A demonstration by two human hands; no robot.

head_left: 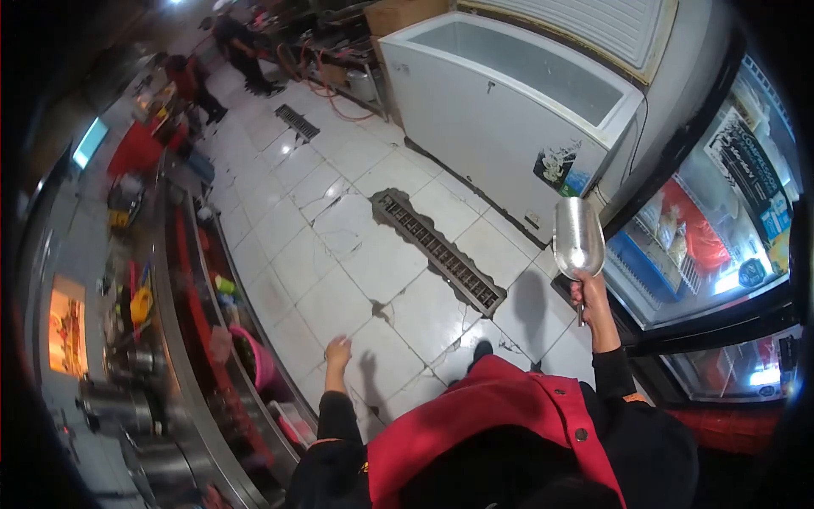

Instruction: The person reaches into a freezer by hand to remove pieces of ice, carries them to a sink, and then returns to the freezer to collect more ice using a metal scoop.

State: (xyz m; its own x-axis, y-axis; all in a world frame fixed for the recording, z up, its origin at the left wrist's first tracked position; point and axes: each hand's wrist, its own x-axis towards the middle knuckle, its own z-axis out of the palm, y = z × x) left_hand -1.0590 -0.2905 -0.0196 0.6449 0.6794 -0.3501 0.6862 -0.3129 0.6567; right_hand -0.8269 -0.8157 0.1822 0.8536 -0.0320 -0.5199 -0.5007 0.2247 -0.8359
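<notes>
My right hand (pixel 588 293) is closed round the handle of a metal scoop (pixel 578 239), held upright in front of the glass-door fridge (pixel 678 229). The scoop's bowl points away from me and no contents can be made out in it. Above the tiled floor, to the left, hangs my left hand (pixel 338 350). Its fingers look slightly curled, and nothing visible is in them; they are too small to tell apart clearly.
An open white chest freezer (pixel 500 110) stands ahead on the right. Drain grates (pixel 441 253) cross the floor. A steel counter (pixel 182 339) with a pink tub (pixel 261 360) below runs along the left. Two people (pixel 237 47) (pixel 188 85) are far back.
</notes>
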